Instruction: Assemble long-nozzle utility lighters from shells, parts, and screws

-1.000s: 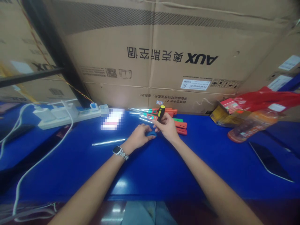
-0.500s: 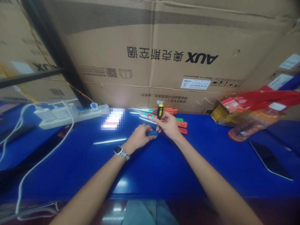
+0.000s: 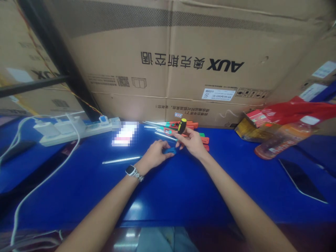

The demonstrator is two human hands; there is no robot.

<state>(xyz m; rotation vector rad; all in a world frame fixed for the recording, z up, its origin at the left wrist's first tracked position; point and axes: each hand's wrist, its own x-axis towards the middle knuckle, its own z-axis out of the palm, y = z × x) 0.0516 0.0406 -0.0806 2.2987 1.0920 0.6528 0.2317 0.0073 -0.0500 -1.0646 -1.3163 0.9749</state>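
Note:
My left hand (image 3: 155, 154) is closed round a blue long-nosed lighter (image 3: 169, 151) lying along the blue table. Its handle end pokes out by my thumb, and its thin metal barrel stretches out to the left. In my right hand (image 3: 193, 142) is a short screwdriver (image 3: 181, 126) with a yellow and black handle. The handle points up and leans a little right; the tip is hidden by my fingers, close to the end of the lighter. Just behind, several orange and green long-nosed lighters (image 3: 204, 140) lie in a pile, partly covered by my right hand.
A big cardboard box (image 3: 126, 45) walls off the back. At left are a white power strip (image 3: 89, 130) and cables; a bright pixelated patch (image 3: 125, 133) lies nearer the middle. Rightward are a drink bottle (image 3: 285, 138), an open small box (image 3: 252, 129), red plastic and a phone (image 3: 301, 180).
The screwdriver's handle has tipped slightly to the right, along with my right hand. My left hand keeps its hold on the blue lighter, and the view has shifted a little.

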